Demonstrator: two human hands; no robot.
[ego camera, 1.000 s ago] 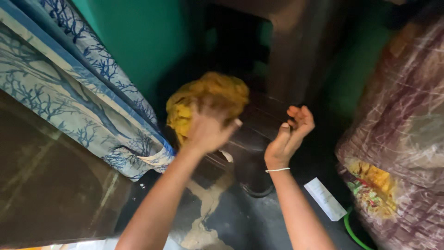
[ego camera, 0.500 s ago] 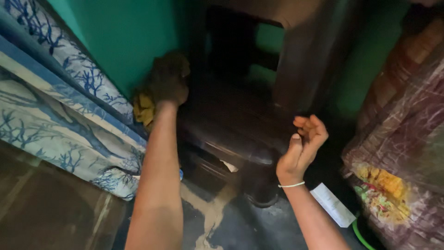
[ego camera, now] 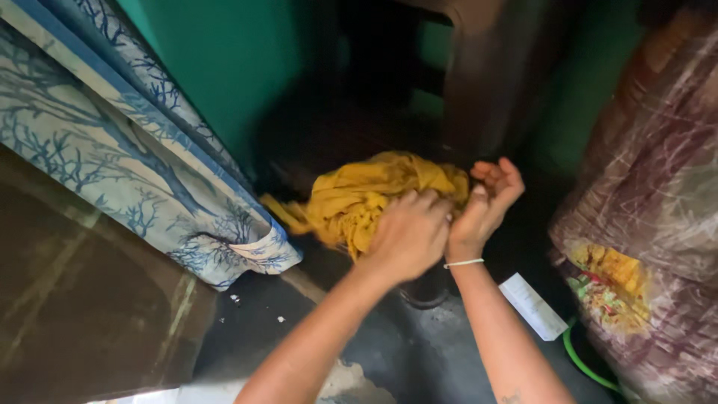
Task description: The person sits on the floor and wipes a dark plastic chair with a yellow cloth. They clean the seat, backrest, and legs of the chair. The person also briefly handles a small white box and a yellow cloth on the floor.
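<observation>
Crumpled mustard-yellow cotton cloth point(ego camera: 374, 196): left hand point(ego camera: 407, 236) is gripping it over the dark plastic stool's front edge point(ego camera: 359, 150); right hand point(ego camera: 486, 202) is cupping open, touching. Risk: trailing corner snagging, cloth slipping.

The dark, stained floor point(ego camera: 359, 352) is carrying a white paper slip point(ego camera: 532, 305), a green hose point(ego camera: 587, 363), small white crumbs point(ego camera: 258, 309) and the dark stool's foot point(ego camera: 422, 293)

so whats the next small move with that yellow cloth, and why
Probably close the right hand onto the yellow cloth. The left hand grips the bunched cloth above the dark stool, while the right palm lies open against its edge, so only one hand holds it.
</observation>
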